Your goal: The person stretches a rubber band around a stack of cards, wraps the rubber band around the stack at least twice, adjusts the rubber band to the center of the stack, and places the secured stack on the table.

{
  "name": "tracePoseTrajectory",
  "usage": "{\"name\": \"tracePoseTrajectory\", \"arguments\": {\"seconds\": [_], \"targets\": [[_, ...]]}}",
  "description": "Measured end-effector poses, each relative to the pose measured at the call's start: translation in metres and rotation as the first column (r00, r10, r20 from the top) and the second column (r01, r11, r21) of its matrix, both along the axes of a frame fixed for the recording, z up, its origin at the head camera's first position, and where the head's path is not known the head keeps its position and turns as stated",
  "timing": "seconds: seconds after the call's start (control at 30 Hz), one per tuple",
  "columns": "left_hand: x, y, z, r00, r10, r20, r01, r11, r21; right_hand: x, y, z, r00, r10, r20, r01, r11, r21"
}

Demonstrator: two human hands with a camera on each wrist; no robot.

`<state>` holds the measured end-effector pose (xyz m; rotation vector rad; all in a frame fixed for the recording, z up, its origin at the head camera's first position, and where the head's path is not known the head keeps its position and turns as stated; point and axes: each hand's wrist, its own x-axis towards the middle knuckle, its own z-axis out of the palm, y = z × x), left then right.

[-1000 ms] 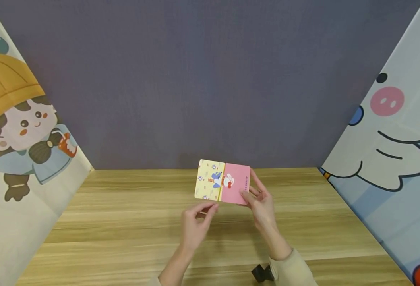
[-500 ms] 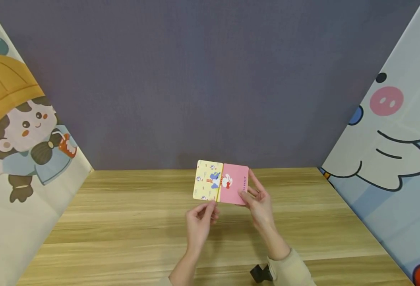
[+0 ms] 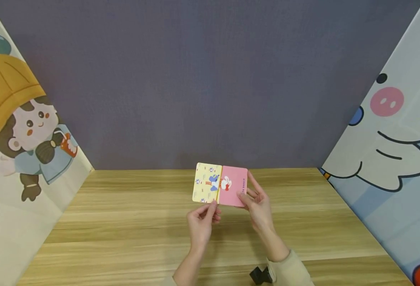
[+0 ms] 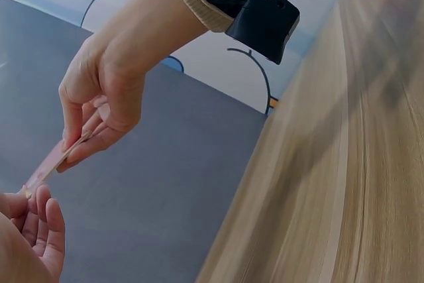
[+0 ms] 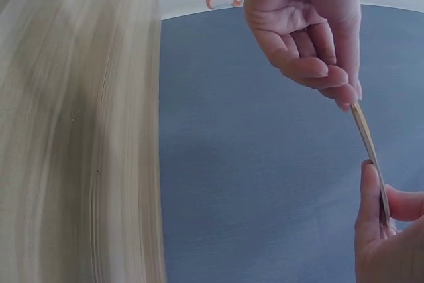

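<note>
A small booklet (image 3: 233, 180) is spread wide above the table, its outer faces toward the head camera. One half is yellow with a blue dog print, the other pink with a white rabbit. My right hand (image 3: 261, 208) grips the pink half at its right edge, thumb in front and fingers behind. At the lower edge by the fold, my left hand (image 3: 200, 226) pinches the booklet between thumb and fingertips. The right wrist view shows the booklet (image 5: 366, 134) edge-on, thin, between both hands. Its inner side is hidden in the head view.
Below lies a wood-grain table (image 3: 124, 222), with a dark grey panel (image 3: 210, 79) standing behind it. Cartoon-printed sheets flank it at left and right. A black device (image 4: 262, 18) is worn on the right wrist.
My left hand has moved up and right, from just below the booklet to pinching its lower edge by the fold. The booklet has shifted slightly left and down with my right hand.
</note>
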<state>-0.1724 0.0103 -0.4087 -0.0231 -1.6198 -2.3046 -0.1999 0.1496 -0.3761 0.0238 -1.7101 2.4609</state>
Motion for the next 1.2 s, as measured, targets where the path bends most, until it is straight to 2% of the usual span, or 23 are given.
{"name": "tracePoseTrajectory", "arguments": {"seconds": [0.1,0.13,0.17,0.23,0.33,0.37,0.53,0.63,0.77,0.87,1.03,1.13,1.2], "targets": [[0.0,0.002,-0.002,0.999,0.003,-0.052,-0.004,1.0,-0.012,0.0,0.0,-0.001,1.0,-0.006,-0.01,0.006,1.0,-0.002],[-0.008,0.003,-0.015,0.995,-0.007,-0.104,0.006,1.0,-0.016,0.0,0.0,-0.002,1.0,-0.01,-0.013,0.01,1.0,-0.001],[-0.007,0.004,-0.016,0.993,-0.021,-0.116,0.019,1.0,-0.021,0.0,-0.001,-0.002,1.0,-0.008,-0.013,0.008,1.0,0.002],[-0.006,0.006,-0.016,0.991,-0.048,-0.122,0.045,0.999,-0.025,0.001,-0.002,-0.002,1.0,0.004,-0.016,-0.004,1.0,0.005],[-0.005,0.009,-0.016,0.993,-0.077,-0.085,0.076,0.997,-0.023,0.001,-0.005,-0.003,0.999,0.027,-0.017,-0.027,1.0,0.006],[0.003,0.009,-0.003,0.997,-0.077,-0.032,0.076,0.997,-0.022,0.001,-0.006,-0.003,0.999,0.034,-0.017,-0.034,0.999,0.006],[0.003,0.008,0.002,0.996,-0.079,0.044,0.08,0.997,-0.013,0.0,-0.006,-0.001,1.0,0.021,-0.005,-0.021,1.0,0.005],[0.004,0.005,0.005,0.991,-0.1,0.087,0.101,0.995,-0.008,0.0,-0.004,-0.001,1.0,0.018,0.01,-0.018,1.0,0.012],[0.009,0.0,0.008,0.985,-0.13,0.112,0.136,0.99,-0.042,0.001,-0.002,-0.001,1.0,0.016,0.024,-0.016,1.0,0.012],[0.015,-0.005,0.012,0.986,-0.134,0.096,0.144,0.984,-0.103,0.001,-0.001,-0.001,1.0,0.014,0.024,-0.014,1.0,0.01],[0.021,-0.015,0.018,0.992,-0.123,0.026,0.125,0.978,-0.168,0.003,0.001,-0.001,1.0,0.018,0.016,-0.018,1.0,0.019],[0.022,-0.022,0.021,0.993,-0.122,-0.003,0.119,0.974,-0.192,0.003,0.004,-0.006,0.997,0.045,-0.058,-0.044,0.999,0.023],[0.022,-0.027,0.023,0.993,-0.118,-0.013,0.112,0.969,-0.219,-0.001,0.009,-0.017,0.985,0.087,-0.149,-0.088,0.996,0.0]]}}
